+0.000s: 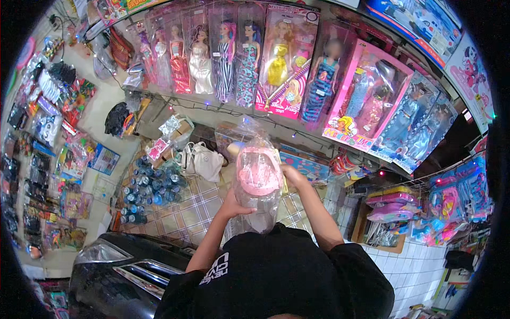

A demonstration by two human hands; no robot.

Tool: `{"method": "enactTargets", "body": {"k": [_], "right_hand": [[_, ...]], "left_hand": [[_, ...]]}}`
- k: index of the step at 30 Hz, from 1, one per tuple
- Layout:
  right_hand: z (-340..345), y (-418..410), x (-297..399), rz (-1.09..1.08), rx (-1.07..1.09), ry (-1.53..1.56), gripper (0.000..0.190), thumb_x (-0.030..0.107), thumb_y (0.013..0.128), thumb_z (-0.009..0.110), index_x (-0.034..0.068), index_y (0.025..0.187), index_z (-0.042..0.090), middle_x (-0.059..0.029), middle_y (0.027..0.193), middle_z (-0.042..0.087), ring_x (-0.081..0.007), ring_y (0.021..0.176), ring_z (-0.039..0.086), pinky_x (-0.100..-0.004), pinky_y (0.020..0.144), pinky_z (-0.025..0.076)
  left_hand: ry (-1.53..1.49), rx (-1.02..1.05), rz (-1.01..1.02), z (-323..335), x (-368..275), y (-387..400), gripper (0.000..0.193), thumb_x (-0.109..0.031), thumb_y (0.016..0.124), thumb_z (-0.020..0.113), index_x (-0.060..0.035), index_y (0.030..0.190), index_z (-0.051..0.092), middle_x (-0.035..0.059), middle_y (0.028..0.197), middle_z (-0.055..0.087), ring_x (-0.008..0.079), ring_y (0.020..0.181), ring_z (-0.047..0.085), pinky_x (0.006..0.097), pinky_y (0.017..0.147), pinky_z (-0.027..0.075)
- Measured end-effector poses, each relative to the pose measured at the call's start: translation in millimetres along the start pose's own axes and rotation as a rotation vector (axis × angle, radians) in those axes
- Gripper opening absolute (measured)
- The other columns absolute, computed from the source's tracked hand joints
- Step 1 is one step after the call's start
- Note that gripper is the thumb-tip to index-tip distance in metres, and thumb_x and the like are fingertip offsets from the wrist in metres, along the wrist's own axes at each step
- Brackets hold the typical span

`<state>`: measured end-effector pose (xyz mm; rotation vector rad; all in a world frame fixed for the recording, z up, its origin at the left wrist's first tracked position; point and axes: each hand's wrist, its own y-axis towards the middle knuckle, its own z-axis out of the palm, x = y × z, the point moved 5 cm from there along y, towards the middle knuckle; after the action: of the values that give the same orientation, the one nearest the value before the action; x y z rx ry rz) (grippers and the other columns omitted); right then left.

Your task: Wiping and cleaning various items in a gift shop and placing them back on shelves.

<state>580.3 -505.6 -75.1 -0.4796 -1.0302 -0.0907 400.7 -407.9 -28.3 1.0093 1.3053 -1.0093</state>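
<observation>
A pink plastic toy item point(259, 171) in a clear plastic bag is held upright in front of my chest; its exact kind is hard to tell. My left hand point(236, 206) grips the lower left side of the bag, with the thumb across its front. On the far right side, my right hand point(293, 176) is at the bag's edge, its fingers partly hidden behind it. The gathered top of the bag point(249, 127) reaches towards the shelf of dolls. A pale yellow piece shows between the bag and my right hand.
Boxed dolls point(285, 63) line the shelf ahead, with a light string point(223, 107) along its edge. Left are plastic bottles point(153, 187), a white drawstring bag point(205, 159) and a black vehicle's front point(119, 275). A cardboard box point(378, 239) of goods stands right.
</observation>
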Motion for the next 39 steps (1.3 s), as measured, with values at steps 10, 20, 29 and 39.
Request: {"method": "enactTargets", "body": {"k": [10, 20, 29, 39], "right_hand": [[-16, -51, -11, 0.132, 0.049, 0.188, 0.056, 0.045, 0.092, 0.033, -0.002, 0.121, 0.046, -0.0127, 0.121, 0.051, -0.0209, 0.109, 0.051, -0.0332, 0.093, 0.042], [-33, -91, 42, -0.167, -0.026, -0.061, 0.060, 0.051, 0.091, 0.033, 0.003, 0.125, 0.044, -0.0122, 0.127, 0.044, -0.0191, 0.118, 0.041, -0.0319, 0.099, 0.032], [-29, -89, 31, -0.396, -0.208, -0.614, 0.064, 0.034, 0.073, 0.071, -0.004, 0.118, 0.046, -0.0078, 0.102, 0.054, -0.0149, 0.097, 0.050, -0.0286, 0.083, 0.040], [-48, -95, -37, -0.328, -0.357, -0.731, 0.039, 0.019, 0.083, 0.062, 0.004, 0.116, 0.049, -0.0024, 0.098, 0.058, -0.0080, 0.073, 0.056, -0.0217, 0.053, 0.049]], "left_hand": [[0.242, -0.003, 0.135, 72, -22, -4, 0.122, -0.037, 0.045, 0.083, 0.0010, 0.138, 0.013, 0.0180, 0.142, 0.017, 0.0279, 0.132, 0.017, 0.0373, 0.106, 0.018], [0.037, -0.065, -0.032, 76, 7, -13, 0.112, -0.024, 0.048, 0.084, 0.0006, 0.136, 0.020, 0.0144, 0.137, 0.031, 0.0246, 0.126, 0.029, 0.0354, 0.105, 0.021], [0.343, -0.095, 0.034, 73, 15, -19, 0.109, -0.034, 0.047, 0.083, 0.0023, 0.133, 0.027, 0.0201, 0.135, 0.031, 0.0318, 0.128, 0.027, 0.0382, 0.105, 0.021], [0.551, -0.059, -0.098, 73, 65, -28, 0.120, -0.044, 0.040, 0.085, 0.0011, 0.132, 0.022, 0.0244, 0.137, 0.018, 0.0380, 0.127, 0.024, 0.0420, 0.105, 0.022]]}}
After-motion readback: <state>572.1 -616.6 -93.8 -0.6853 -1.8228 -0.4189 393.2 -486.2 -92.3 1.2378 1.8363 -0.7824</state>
